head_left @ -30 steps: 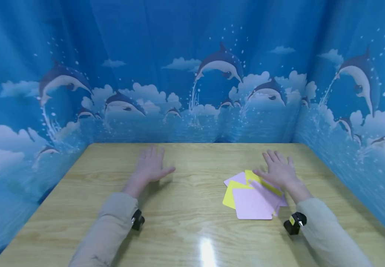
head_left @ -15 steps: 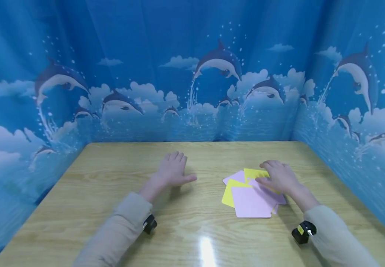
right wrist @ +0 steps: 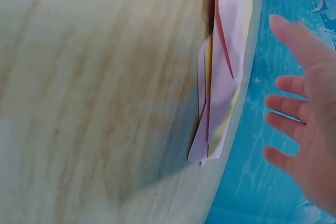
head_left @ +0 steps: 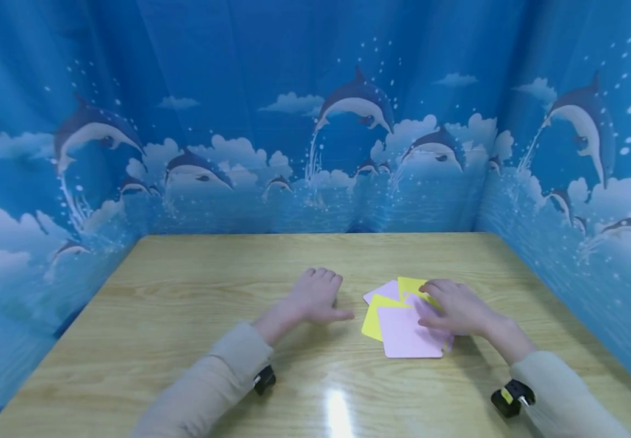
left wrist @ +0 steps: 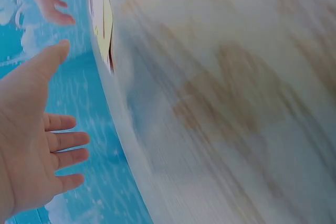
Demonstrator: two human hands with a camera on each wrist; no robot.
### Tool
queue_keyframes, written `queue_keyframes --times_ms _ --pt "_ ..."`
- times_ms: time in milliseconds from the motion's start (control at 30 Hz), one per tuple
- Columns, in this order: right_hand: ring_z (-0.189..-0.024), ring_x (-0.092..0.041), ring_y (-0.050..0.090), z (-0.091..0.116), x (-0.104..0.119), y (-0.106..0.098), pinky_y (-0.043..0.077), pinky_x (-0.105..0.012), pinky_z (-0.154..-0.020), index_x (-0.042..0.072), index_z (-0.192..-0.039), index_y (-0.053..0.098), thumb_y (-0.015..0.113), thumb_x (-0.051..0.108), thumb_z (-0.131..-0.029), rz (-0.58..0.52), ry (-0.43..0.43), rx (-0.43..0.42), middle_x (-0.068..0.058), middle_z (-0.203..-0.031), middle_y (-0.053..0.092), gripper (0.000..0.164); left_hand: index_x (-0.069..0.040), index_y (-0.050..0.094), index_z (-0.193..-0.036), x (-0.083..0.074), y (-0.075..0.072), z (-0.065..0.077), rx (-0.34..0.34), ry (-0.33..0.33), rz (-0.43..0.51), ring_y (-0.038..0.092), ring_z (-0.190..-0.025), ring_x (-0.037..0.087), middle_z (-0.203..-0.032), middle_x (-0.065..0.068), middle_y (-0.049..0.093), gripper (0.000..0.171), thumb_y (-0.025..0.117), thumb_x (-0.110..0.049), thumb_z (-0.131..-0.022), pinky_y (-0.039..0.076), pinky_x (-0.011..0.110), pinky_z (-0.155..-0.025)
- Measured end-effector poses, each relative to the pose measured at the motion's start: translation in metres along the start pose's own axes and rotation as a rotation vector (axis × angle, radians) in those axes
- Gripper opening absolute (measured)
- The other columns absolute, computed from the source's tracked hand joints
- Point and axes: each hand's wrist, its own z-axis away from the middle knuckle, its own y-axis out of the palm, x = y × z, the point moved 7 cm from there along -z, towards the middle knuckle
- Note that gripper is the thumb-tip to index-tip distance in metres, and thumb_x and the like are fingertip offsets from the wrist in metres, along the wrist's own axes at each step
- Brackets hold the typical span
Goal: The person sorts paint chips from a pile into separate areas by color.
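Observation:
Several pale purple cards (head_left: 405, 334) and yellow cards (head_left: 372, 322) lie overlapped in a loose pile, right of the table's middle. Over the right part of that pile is my right hand (head_left: 455, 307), thumb apart from the fingers; in the right wrist view a gap separates it from the cards (right wrist: 228, 77). My left hand (head_left: 315, 298) hovers left of the pile, holding nothing. Its fingers are spread and relaxed in the left wrist view, with the pile's edge (left wrist: 105, 22) beyond the thumb. Part of the pile is hidden under the right hand.
The wooden table (head_left: 195, 274) reaches back to a blue curtain (head_left: 272, 73) printed with dolphins, which also closes off both sides. A bright light reflection lies near the table's front. Each wrist wears a small black camera (head_left: 507, 398).
My left hand has moved right and nearer, toward the pile. The right hand has come slightly lower over the cards, its fingers more bent. The pile looks the same.

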Motion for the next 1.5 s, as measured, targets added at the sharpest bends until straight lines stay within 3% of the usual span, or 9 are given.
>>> queue_keyframes --times_ms 333,567,833,1067,1500 --pt "-0.106 -0.035 0.055 0.007 0.016 0.002 0.044 -0.053 -0.087 -0.001 -0.117 0.057 0.074 0.048 -0.073 -0.034 -0.103 0.029 -0.015 -0.114 0.06 0.069 -0.011 0.049 -0.131 -0.041 0.007 -0.007 0.024 0.089 -0.025 0.045 -0.121 0.022 -0.128 0.004 0.052 0.08 0.048 -0.072 -0.08 0.037 0.038 -0.101" --pt "-0.113 -0.037 0.051 0.011 0.022 0.012 0.043 -0.052 -0.092 -0.001 -0.122 0.054 0.075 0.052 -0.067 -0.067 -0.11 0.118 -0.017 -0.121 0.055 0.08 -0.012 0.049 -0.129 -0.06 0.013 -0.01 0.031 0.138 -0.056 0.047 -0.113 0.017 -0.123 0.002 0.052 0.08 0.05 -0.073 -0.077 0.039 0.033 -0.095" --pt "-0.115 -0.04 0.048 0.014 0.024 0.018 0.042 -0.056 -0.091 -0.001 -0.125 0.05 0.076 0.056 -0.063 -0.103 -0.088 0.174 -0.021 -0.126 0.05 0.088 -0.013 0.05 -0.127 -0.078 0.019 -0.016 0.063 0.19 -0.068 0.046 -0.114 0.014 -0.121 -0.001 0.052 0.082 0.048 -0.076 -0.076 0.037 0.031 -0.096" --pt "-0.113 -0.038 0.05 0.014 0.024 0.02 0.044 -0.053 -0.089 -0.001 -0.123 0.051 0.076 0.056 -0.063 -0.087 -0.117 0.163 -0.022 -0.126 0.049 0.087 -0.014 0.048 -0.131 -0.091 0.024 -0.019 0.11 0.205 -0.052 0.046 -0.111 0.014 -0.122 -0.001 0.052 0.09 0.05 -0.08 -0.071 0.038 0.031 -0.096" --pt "-0.11 -0.039 0.05 0.014 0.023 0.023 0.044 -0.053 -0.088 -0.001 -0.123 0.052 0.078 0.053 -0.062 -0.103 -0.122 0.163 -0.022 -0.126 0.047 0.085 -0.017 0.051 -0.124 -0.097 0.026 -0.023 0.101 0.188 -0.076 0.047 -0.106 0.014 -0.112 -0.002 0.053 0.082 0.054 -0.079 -0.069 0.039 0.03 -0.092"
